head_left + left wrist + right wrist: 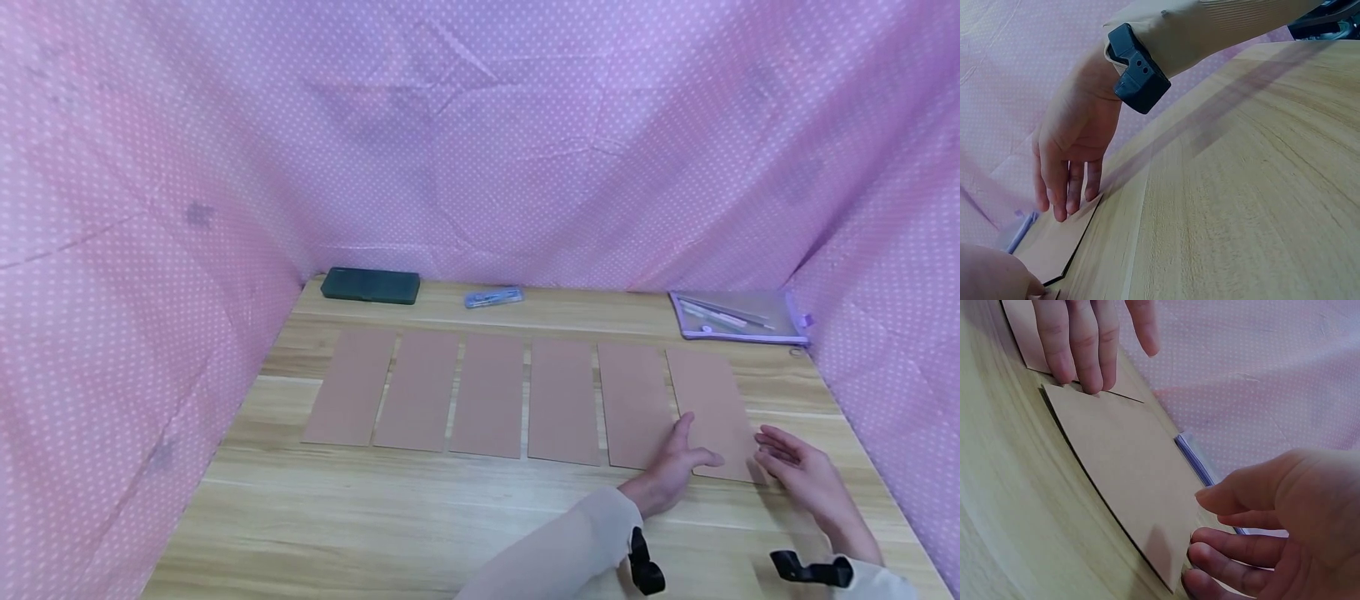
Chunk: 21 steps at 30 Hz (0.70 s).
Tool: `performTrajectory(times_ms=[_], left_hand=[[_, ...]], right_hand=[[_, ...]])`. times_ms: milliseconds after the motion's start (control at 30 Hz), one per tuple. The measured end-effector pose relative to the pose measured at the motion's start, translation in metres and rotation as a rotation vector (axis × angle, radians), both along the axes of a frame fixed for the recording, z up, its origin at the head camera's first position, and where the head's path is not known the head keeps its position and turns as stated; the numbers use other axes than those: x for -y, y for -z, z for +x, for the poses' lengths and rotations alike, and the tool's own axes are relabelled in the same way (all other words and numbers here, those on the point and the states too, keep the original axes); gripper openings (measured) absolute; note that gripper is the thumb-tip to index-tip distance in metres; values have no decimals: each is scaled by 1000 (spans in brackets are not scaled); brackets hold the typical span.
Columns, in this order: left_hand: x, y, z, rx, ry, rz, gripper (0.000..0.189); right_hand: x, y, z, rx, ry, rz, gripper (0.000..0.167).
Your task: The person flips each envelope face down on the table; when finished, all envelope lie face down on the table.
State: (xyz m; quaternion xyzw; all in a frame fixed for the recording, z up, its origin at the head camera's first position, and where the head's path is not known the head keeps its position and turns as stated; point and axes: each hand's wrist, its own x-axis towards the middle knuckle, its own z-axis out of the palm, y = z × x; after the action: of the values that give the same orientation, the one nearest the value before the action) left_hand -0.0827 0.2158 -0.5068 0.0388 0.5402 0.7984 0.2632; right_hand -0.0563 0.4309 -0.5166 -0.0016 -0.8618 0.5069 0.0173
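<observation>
Several tan rectangular cards lie side by side in a row across the wooden table. My left hand (671, 471) is at the near end of the rightmost card (712, 408), thumb and fingers spread. In the right wrist view the left hand's fingertips (1089, 384) rest at that card's left edge, by the neighbouring card (633, 400). My right hand (810, 483) is at the opposite edge, fingers loosely bent and fingertips right beside the card. It also shows in the left wrist view, its fingers (1074, 187) pointing down at the card's edge.
Along the back of the table lie a dark green case (371, 285), a small blue packet (493, 297) and a clear purple-edged zip pouch (750, 336) with pens in it. Pink dotted cloth (480, 150) hangs around the back and sides.
</observation>
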Motion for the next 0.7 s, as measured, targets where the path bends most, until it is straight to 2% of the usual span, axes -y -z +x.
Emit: performTrajectory(times_ms=[100, 167, 267, 333, 500, 700], left_hand=[[1, 0, -1, 0, 6, -1, 84], [4, -3, -2, -30, 28, -34, 83], [18, -10, -6, -106, 72, -144, 77], [32, -16, -12, -167, 104, -239, 71], [75, -26, -32, -321, 138, -405, 62], [135, -38, -65, -547, 114, -523, 66]], right_hand=[[-1, 0, 0, 12, 12, 29, 39], [0, -2, -1, 19, 23, 78, 40], [2, -6, -5, 45, 45, 197, 54], [5, -10, -9, 52, 63, 293, 55], [14, -17, -17, 26, 90, 412, 57], [30, -19, -29, -163, 68, 421, 58]])
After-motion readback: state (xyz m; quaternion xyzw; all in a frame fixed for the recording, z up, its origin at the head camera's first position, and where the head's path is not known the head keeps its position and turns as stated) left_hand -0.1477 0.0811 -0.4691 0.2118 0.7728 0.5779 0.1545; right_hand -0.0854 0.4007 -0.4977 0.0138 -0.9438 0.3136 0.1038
